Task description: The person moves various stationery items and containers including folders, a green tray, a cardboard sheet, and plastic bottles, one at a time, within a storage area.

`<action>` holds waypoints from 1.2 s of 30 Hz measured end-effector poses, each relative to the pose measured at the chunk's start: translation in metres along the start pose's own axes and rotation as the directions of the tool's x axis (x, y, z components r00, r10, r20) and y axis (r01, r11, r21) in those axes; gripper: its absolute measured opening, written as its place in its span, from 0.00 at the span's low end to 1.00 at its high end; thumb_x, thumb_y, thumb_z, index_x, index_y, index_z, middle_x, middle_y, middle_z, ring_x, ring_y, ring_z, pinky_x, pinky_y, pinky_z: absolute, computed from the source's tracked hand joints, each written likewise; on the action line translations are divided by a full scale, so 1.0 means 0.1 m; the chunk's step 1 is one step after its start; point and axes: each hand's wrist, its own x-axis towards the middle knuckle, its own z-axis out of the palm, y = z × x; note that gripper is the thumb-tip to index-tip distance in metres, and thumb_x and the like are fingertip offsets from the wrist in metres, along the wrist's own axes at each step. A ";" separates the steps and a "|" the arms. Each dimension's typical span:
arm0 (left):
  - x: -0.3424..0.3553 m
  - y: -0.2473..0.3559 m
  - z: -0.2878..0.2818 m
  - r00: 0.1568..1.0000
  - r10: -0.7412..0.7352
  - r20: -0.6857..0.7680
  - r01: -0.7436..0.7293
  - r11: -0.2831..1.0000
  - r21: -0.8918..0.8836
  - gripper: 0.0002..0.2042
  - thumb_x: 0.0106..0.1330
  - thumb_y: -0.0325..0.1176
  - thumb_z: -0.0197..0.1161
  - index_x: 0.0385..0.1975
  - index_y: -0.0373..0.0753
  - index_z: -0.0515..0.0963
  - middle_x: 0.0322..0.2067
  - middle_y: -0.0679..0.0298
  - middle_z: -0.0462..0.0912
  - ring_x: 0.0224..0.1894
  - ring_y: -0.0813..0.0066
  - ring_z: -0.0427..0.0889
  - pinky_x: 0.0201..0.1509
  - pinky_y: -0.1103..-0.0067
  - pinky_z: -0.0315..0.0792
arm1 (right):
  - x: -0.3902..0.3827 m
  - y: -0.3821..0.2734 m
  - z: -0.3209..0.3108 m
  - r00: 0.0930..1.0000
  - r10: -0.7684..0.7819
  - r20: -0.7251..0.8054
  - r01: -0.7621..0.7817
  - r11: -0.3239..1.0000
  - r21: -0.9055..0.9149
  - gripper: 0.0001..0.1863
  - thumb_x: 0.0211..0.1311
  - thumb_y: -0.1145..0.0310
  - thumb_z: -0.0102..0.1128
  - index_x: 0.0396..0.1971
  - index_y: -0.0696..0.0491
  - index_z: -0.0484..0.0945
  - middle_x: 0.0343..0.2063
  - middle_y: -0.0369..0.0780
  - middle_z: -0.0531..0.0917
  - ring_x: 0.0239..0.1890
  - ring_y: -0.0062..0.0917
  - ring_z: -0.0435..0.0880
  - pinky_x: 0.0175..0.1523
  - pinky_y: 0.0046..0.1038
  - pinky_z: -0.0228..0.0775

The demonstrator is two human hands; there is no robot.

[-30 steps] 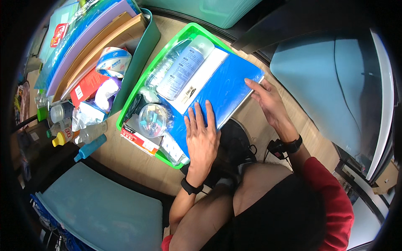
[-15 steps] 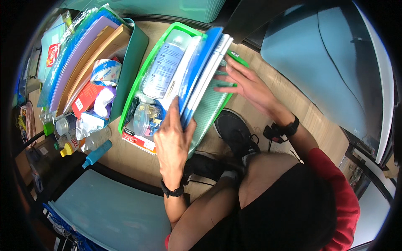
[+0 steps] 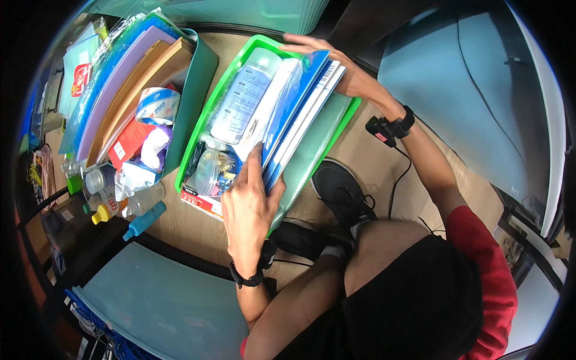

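A green-rimmed basket [image 3: 195, 133] sits on the floor, with a blue folder [image 3: 300, 96] and white-edged booklets [image 3: 312, 107] standing on edge in it. My left hand [image 3: 249, 201] grips the near end of the blue folder, index finger along its top and thumb on the booklet side. At the far end, my right hand [image 3: 342, 66] has its fingers stretched out past the corners of the folder and booklets, partly hidden behind them. Left of the folder lie a white bottle [image 3: 241, 105] with blue print and a round clear tub [image 3: 208, 171]. A red-and-white box [image 3: 201, 203] is at the near end.
A teal bin [image 3: 191, 99] on the left holds folders, cardboard, a tape roll [image 3: 157, 105] and a red box [image 3: 129, 141]. Several bottles, one blue [image 3: 144, 221], lie beside it. A pale blue chair seat [image 3: 168, 294] is near left. My shoes [image 3: 339, 186] are close to the basket.
My right hand has moved from the booklets' right side to the far end of the folder and booklets. My left hand keeps its hold. The view has shifted slightly.
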 end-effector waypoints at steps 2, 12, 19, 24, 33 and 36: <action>-0.02 0.01 0.07 0.996 0.058 -0.065 -0.052 0.995 0.090 0.33 0.59 0.33 0.72 0.64 0.31 0.69 0.50 0.44 0.84 0.44 0.49 0.88 0.43 0.62 0.83 | 0.07 0.06 0.00 0.993 -0.084 0.080 0.069 0.982 0.175 0.40 0.52 0.61 0.78 0.69 0.37 0.74 0.73 0.38 0.69 0.73 0.40 0.67 0.78 0.46 0.60; 0.06 0.17 0.42 0.992 -0.085 -0.089 0.084 0.996 -0.009 0.42 0.48 0.26 0.77 0.68 0.36 0.68 0.64 0.34 0.71 0.60 0.35 0.78 0.61 0.58 0.78 | 0.05 0.20 -0.04 0.952 0.067 0.299 -0.162 0.938 0.307 0.24 0.61 0.58 0.66 0.56 0.52 0.82 0.66 0.45 0.78 0.69 0.42 0.74 0.73 0.42 0.67; -0.07 0.08 0.26 0.990 -0.140 -0.016 0.137 0.983 -0.123 0.42 0.48 0.21 0.72 0.71 0.39 0.68 0.54 0.33 0.80 0.47 0.42 0.87 0.51 0.62 0.83 | 0.14 -0.02 -0.12 0.960 -0.144 0.241 0.121 0.987 0.108 0.19 0.59 0.66 0.64 0.50 0.55 0.84 0.58 0.47 0.83 0.63 0.42 0.81 0.70 0.38 0.71; -0.25 0.06 -0.05 0.984 -0.168 0.050 0.175 0.966 -0.193 0.40 0.49 0.21 0.73 0.69 0.45 0.71 0.47 0.37 0.85 0.46 0.42 0.87 0.54 0.62 0.79 | 0.15 -0.30 -0.24 0.953 -0.177 0.245 0.138 0.976 0.168 0.18 0.52 0.76 0.71 0.45 0.54 0.86 0.50 0.42 0.88 0.56 0.38 0.85 0.68 0.35 0.74; -0.70 0.09 -0.73 0.992 -0.122 -0.024 0.107 0.937 -0.334 0.33 0.42 0.21 0.76 0.56 0.36 0.81 0.45 0.48 0.88 0.45 0.54 0.90 0.52 0.71 0.81 | 0.22 -1.09 -0.55 0.945 -0.294 0.144 0.218 0.894 0.392 0.20 0.45 0.61 0.80 0.36 0.56 0.84 0.35 0.37 0.85 0.38 0.31 0.87 0.49 0.32 0.81; -0.80 0.11 -0.65 0.972 -0.167 -0.166 0.101 0.933 -0.345 0.29 0.44 0.22 0.77 0.52 0.34 0.81 0.45 0.48 0.89 0.46 0.59 0.91 0.53 0.73 0.81 | 0.26 -1.37 -0.51 0.907 -0.414 0.077 0.359 0.856 0.372 0.21 0.48 0.57 0.80 0.35 0.54 0.83 0.31 0.36 0.83 0.33 0.26 0.86 0.36 0.26 0.80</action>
